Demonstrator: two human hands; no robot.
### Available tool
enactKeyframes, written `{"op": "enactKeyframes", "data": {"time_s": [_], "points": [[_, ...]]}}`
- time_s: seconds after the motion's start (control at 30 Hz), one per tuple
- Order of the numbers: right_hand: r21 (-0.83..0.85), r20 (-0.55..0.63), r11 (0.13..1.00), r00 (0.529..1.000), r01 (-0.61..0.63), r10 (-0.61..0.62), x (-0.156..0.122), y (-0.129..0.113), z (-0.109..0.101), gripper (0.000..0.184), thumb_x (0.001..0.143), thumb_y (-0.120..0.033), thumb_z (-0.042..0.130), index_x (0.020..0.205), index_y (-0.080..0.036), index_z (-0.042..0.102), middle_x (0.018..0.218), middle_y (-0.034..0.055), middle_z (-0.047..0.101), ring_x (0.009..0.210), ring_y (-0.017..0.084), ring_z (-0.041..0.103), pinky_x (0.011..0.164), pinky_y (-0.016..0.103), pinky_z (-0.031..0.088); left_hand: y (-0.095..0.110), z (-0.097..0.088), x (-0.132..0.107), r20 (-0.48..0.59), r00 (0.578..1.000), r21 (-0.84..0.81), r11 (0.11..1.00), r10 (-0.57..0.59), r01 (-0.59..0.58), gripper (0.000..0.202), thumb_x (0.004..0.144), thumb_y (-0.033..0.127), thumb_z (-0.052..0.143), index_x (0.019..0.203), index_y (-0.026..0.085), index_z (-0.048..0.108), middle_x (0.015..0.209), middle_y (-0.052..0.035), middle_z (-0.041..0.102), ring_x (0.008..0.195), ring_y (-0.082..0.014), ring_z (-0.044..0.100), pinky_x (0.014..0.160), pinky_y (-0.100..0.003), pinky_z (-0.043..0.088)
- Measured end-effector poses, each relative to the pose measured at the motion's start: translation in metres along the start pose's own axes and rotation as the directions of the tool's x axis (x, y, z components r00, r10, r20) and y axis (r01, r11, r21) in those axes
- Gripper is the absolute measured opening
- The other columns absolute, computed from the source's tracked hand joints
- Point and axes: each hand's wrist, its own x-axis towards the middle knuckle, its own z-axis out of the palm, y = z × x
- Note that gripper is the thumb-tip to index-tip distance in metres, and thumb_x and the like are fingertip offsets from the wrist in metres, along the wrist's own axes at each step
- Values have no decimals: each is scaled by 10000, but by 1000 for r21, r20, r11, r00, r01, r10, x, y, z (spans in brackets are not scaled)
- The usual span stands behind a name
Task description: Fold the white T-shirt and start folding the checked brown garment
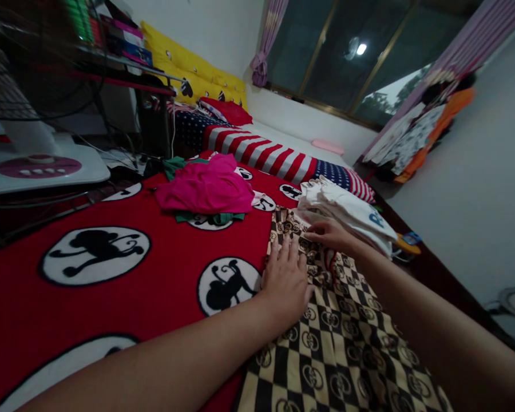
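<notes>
A black-and-tan checked garment [321, 343] with a ring-like print lies spread over the right part of the red bed cover. My left hand [286, 277] rests flat on its left side, fingers stretched out and slightly apart. Further up and to the right, my right hand [328, 233] touches the garment's upper part with bent fingers. Its fingertips point left, and whether they pinch any cloth is hard to see. A bit of red trim [329, 260] shows on the garment just below the right hand.
A bright pink garment [210, 186] lies heaped on green cloth [234, 218]. White folded clothes [343, 206] are stacked beyond my right hand. The red cover [167, 312] bears monkey prints. A fan base [43, 163] stands left. Behind are a flag-patterned bed [257, 150] and hanging clothes [429, 134].
</notes>
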Motion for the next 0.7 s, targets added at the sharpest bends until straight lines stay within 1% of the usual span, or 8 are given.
{"op": "enactKeyframes", "data": {"time_s": [0.1, 0.2, 0.3, 0.37, 0.47, 0.53, 0.6, 0.7], "points": [[-63, -53, 996, 997, 60, -63, -7, -2, 6, 236, 641, -425, 749, 682, -196, 712, 526, -27, 564, 511, 125, 464, 515, 263, 359, 0, 1, 0, 16, 1000, -71, 997, -12, 13, 704, 882, 560, 455, 1409, 93, 427, 1559, -182, 240, 1453, -333, 153, 1186, -487, 111], [27, -190, 992, 975, 124, -117, -2, -9, 12, 212, 681, -408, 695, 705, -198, 680, 622, -16, 612, 599, 145, 520, 567, 264, 406, -2, 1, 1, 81, 993, -92, 991, -90, 98, 833, 852, 633, 459, 1466, 85, 331, 1564, -197, 206, 1451, -366, 128, 1175, -506, 139], [94, -341, 976, 927, 197, -154, 6, -14, 22, 207, 756, -386, 610, 802, -189, 654, 736, 4, 640, 685, 159, 553, 639, 275, 437, -5, -1, 3, 135, 973, -58, 979, -187, 196, 951, 802, 678, 503, 1489, 62, 272, 1558, -230, 191, 1445, -404, 95, 1165, -533, 138], [43, -366, 979, 915, 199, -169, 9, -14, 33, 155, 751, -338, 615, 781, -188, 643, 741, 12, 637, 695, 165, 554, 674, 288, 440, -7, -1, 5, 143, 961, -23, 970, -237, 242, 989, 779, 694, 520, 1484, 43, 277, 1548, -250, 200, 1440, -421, 95, 1161, -549, 122], [-25, -370, 987, 915, 162, -159, 8, -12, 47, 83, 701, -268, 661, 727, -192, 639, 758, 25, 641, 727, 179, 563, 720, 309, 444, -10, 1, 4, 123, 961, 13, 969, -248, 248, 976, 771, 708, 508, 1460, 40, 332, 1536, -247, 243, 1433, -439, 108, 1148, -582, 110], [-36, -387, 989, 910, 145, -147, 2, -11, 49, 117, 717, -278, 659, 794, -190, 656, 842, 43, 660, 792, 191, 584, 762, 320, 452, -11, 2, 4, 88, 972, 15, 976, -218, 217, 935, 779, 698, 503, 1448, 59, 364, 1543, -228, 244, 1434, -439, 107, 1144, -590, 105], [-40, -414, 990, 900, 132, -137, -10, -7, 42, 195, 771, -328, 621, 897, -185, 663, 921, 61, 668, 840, 195, 599, 784, 325, 460, -13, 3, 3, 40, 990, -4, 991, -132, 132, 860, 813, 672, 482, 1446, 97, 381, 1564, -199, 205, 1446, -408, 86, 1154, -570, 90], [-39, -469, 996, 879, 83, -91, -41, 8, 19, 266, 813, -388, 573, 946, -177, 663, 931, 69, 677, 817, 194, 613, 777, 334, 472, -14, 3, 0, 22, 993, -66, 992, 113, -112, 705, 884, 634, 402, 1446, 207, 396, 1586, -120, 184, 1466, -325, 78, 1173, -512, 87]]}}
